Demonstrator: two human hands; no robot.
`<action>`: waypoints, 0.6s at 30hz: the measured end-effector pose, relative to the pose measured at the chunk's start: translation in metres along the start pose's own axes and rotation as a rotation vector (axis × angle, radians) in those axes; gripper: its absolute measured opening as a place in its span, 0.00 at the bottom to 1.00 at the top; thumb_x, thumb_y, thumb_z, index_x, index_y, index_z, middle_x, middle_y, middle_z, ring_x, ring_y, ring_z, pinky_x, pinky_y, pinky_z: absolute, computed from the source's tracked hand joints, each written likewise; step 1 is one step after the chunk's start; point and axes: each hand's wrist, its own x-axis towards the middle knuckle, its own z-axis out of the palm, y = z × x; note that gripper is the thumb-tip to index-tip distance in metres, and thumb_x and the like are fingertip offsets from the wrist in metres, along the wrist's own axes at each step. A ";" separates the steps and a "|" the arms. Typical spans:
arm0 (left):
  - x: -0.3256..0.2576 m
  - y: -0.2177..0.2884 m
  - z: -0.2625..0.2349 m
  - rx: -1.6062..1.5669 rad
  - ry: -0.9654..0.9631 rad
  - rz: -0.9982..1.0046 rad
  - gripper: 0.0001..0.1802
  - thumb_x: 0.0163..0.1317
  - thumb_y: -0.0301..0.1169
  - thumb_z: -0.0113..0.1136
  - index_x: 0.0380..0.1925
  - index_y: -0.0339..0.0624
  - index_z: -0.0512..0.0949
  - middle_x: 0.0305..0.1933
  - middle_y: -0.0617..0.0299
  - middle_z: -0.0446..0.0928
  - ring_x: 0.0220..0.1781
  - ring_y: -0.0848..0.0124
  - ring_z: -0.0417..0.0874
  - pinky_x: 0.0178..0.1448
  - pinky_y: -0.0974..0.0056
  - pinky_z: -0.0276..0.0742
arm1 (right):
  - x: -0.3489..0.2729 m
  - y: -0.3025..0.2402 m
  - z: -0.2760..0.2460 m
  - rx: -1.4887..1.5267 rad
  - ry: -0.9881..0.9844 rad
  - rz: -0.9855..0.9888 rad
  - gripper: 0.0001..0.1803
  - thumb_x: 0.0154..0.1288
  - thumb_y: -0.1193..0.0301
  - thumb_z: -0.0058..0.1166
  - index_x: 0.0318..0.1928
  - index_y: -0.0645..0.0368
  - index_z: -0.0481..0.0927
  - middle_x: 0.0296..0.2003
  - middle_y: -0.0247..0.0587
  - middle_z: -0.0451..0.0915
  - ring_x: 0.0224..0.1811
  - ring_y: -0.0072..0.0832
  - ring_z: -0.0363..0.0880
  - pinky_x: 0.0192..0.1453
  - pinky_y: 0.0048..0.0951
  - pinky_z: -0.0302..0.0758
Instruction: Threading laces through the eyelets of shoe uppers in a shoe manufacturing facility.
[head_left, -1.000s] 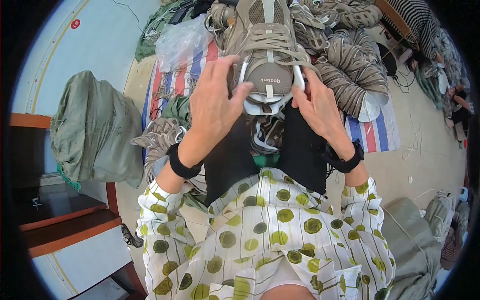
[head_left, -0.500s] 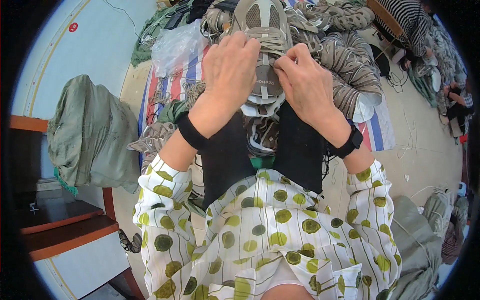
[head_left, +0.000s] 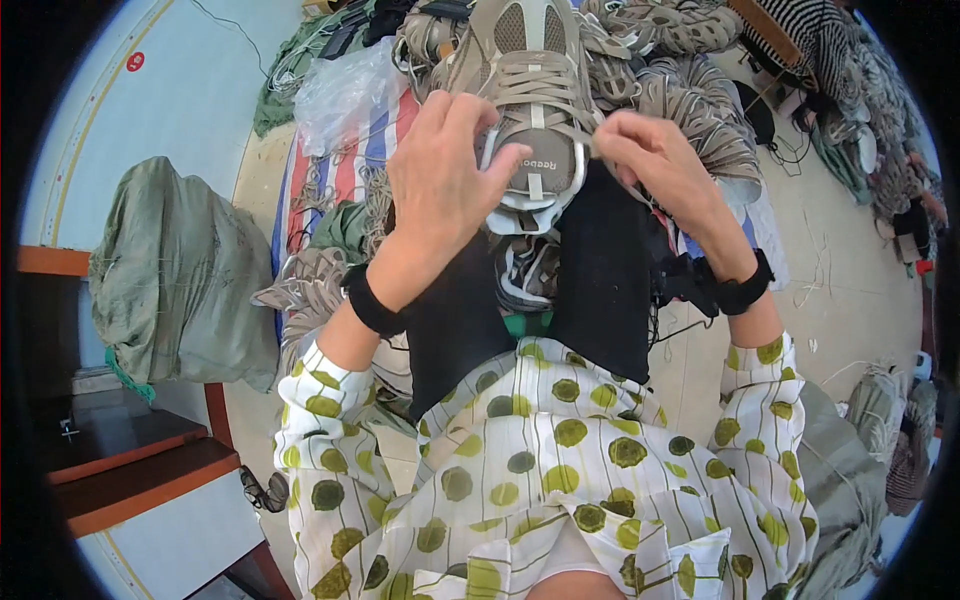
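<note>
At the far left, a wall-like white panel (head_left: 160, 90) is seen above a dull green sack (head_left: 180, 270), which is stood near the work area. To its right a sheet with red, white and blue stripes (head_left: 377, 150) is spread on the floor; a clear plastic bag (head_left: 345, 95) is laid on it, and a cluster of beige shoe pieces (head_left: 315, 290) is gathered nearer the person.

The left hand (head_left: 440, 170) is placed at the left edge of a beige shoe (head_left: 538, 120), with thumb and forefinger spread apart and the thumb reaching over toward the tongue. The shoe is set in the middle, above and between the black-clad legs (head_left: 600, 270), its toe pointed away from the person and its tongue toward the lap. Flat laces (head_left: 540, 85) are crossed over its front. Below it another shoe part (head_left: 527, 275) is seen between the legs.

The right hand (head_left: 660, 165) is held at the shoe's right edge, its fingers curled and the thumb brought close to the forefinger; whether a lace is pinched there cannot be told. Farther right, beige shoe pieces (head_left: 705, 105) are stacked in curved rows. At the upper right, part of another person in a striped top (head_left: 800, 40) is seen.
</note>
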 end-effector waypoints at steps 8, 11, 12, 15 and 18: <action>0.010 0.008 0.007 0.294 0.059 0.248 0.10 0.45 0.25 0.62 0.28 0.43 0.72 0.31 0.61 0.69 0.36 0.62 0.73 0.41 0.59 0.65 | 0.009 -0.018 0.032 -0.665 0.406 -0.385 0.11 0.55 0.67 0.59 0.34 0.57 0.73 0.32 0.41 0.74 0.29 0.40 0.76 0.33 0.37 0.72; 0.013 0.009 0.003 0.393 0.046 0.298 0.08 0.46 0.23 0.56 0.27 0.44 0.71 0.29 0.61 0.69 0.34 0.62 0.73 0.40 0.60 0.64 | 0.013 -0.022 0.031 -0.779 0.371 -0.446 0.07 0.56 0.71 0.56 0.32 0.57 0.72 0.31 0.42 0.74 0.31 0.44 0.76 0.35 0.39 0.73; 0.013 0.008 0.001 0.412 0.024 0.287 0.08 0.46 0.22 0.54 0.27 0.44 0.70 0.27 0.61 0.69 0.34 0.62 0.73 0.39 0.60 0.63 | 0.013 -0.024 0.032 -0.819 0.359 -0.490 0.06 0.56 0.71 0.55 0.32 0.57 0.72 0.31 0.42 0.74 0.31 0.44 0.76 0.35 0.39 0.73; 0.005 0.003 -0.015 0.405 -0.007 0.273 0.08 0.46 0.22 0.54 0.28 0.45 0.70 0.26 0.61 0.69 0.34 0.62 0.73 0.38 0.59 0.63 | 0.008 -0.024 0.026 -0.946 0.376 -0.572 0.05 0.56 0.73 0.55 0.32 0.57 0.73 0.30 0.42 0.74 0.31 0.44 0.76 0.35 0.40 0.73; -0.005 -0.019 -0.040 0.490 -0.034 0.155 0.07 0.51 0.26 0.58 0.29 0.42 0.70 0.29 0.56 0.72 0.35 0.56 0.74 0.39 0.55 0.65 | 0.000 -0.008 0.003 -0.926 0.352 -0.544 0.04 0.56 0.73 0.54 0.32 0.59 0.75 0.29 0.44 0.75 0.32 0.45 0.76 0.35 0.39 0.73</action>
